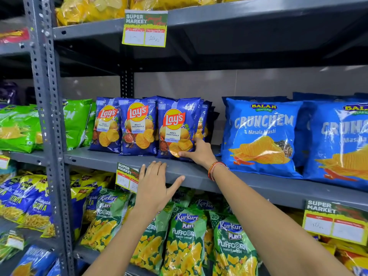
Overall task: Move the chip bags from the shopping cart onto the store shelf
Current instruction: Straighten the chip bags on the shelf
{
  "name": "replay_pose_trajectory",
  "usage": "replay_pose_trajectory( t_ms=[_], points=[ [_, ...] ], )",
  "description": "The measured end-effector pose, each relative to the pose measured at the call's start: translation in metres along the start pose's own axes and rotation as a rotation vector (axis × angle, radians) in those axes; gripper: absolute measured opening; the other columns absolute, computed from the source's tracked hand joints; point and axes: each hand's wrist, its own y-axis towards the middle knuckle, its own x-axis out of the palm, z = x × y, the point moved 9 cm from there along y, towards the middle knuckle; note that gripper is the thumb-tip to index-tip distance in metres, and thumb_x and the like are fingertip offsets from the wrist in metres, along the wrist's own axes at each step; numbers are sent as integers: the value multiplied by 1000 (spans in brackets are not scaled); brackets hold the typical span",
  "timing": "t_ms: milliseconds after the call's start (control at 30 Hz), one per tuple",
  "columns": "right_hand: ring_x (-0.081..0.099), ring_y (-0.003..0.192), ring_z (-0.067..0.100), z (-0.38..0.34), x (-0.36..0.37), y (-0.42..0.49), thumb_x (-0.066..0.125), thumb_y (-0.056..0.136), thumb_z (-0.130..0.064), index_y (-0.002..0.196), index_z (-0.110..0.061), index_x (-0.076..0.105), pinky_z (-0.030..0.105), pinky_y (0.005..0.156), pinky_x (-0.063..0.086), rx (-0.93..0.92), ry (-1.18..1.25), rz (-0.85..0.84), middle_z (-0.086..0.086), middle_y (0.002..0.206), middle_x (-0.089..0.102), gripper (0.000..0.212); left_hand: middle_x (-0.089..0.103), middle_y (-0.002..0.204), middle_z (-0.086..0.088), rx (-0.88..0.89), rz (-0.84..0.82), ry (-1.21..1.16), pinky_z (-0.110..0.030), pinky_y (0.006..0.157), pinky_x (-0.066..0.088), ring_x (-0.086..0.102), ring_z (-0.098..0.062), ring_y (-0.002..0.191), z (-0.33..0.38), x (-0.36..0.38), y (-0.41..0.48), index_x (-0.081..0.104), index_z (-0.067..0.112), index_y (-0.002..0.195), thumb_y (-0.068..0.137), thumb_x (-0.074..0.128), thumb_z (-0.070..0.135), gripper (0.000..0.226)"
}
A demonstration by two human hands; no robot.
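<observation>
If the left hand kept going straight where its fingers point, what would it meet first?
Probably the grey metal shelf edge just ahead of the left hand; above it stands the blue Lay's bag. Depth is unclear.

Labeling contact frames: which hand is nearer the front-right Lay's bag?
Right. The right hand grips the Lay's bag at its lower right corner. The left hand is open below it, in front of the shelf edge, not touching the bag.

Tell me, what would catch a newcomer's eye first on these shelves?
Probably the right hand gripping the lower corner of a dark blue Lay's bag standing on the middle shelf, beside two matching bags. The left hand hovers open at the shelf's front edge. To the right, big bright-blue Crunchem bags stand out.
</observation>
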Motion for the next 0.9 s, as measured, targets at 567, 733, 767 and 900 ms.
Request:
replay_pose_trajectory(
  t_ms=[567,733,767,900],
  points=[
    [61,95,26,-14,-49,-31,78,74,-40,119,-8,56,42,84,52,-75,-86,184,11,99,64,60,50,139,-9,1,32,-52,-45,116,16,35,-23,136,0,0,0,47,9,130,70,-1,81,106],
    [58,95,19,-26,-126,-69,72,78,-41,110,-13,60,33,81,48,-228,-83,474,2,102,63,44,42,146,-4,41,44,-162,-46,117,8,29,-18,140,25,0,2,41,12,136,74,15,77,94],
    [57,101,21,-21,-145,-77,71,79,-41,112,-14,59,31,83,45,-221,-90,553,3,108,62,44,41,147,-3,70,43,-202,-45,117,8,28,-17,140,36,0,4,40,13,137,75,17,76,92],
    [49,117,27,21,-211,-94,75,74,-43,123,-12,53,31,89,37,-70,-108,762,8,123,56,61,38,149,-1,212,-6,-327,-39,117,14,26,-14,140,86,3,10,35,15,140,79,26,75,86]
  ],
)
